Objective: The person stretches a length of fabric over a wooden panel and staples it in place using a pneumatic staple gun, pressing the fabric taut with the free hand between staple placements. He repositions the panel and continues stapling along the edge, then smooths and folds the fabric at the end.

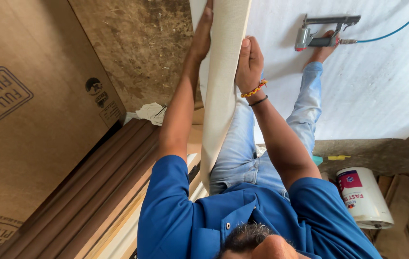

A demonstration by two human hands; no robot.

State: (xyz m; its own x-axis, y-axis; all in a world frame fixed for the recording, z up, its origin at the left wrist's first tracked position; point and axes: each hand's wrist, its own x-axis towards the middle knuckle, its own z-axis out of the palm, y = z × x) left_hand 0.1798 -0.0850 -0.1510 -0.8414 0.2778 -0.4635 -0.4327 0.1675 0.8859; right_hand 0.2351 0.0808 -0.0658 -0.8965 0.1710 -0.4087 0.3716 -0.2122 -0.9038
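Cream laminate strip (pixel 220 91) is clamped by both hands, left hand (pixel 202 33) and right hand (pixel 248 64); nail gun (pixel 320 33) lies at 1 o'clock.

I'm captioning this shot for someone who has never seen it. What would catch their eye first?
Both hands grip a long pale board running up the middle: the left hand on its left edge, the right hand on its right edge. A nail gun with a blue hose lies on the white sheet at top right, and a white tub stands at lower right.
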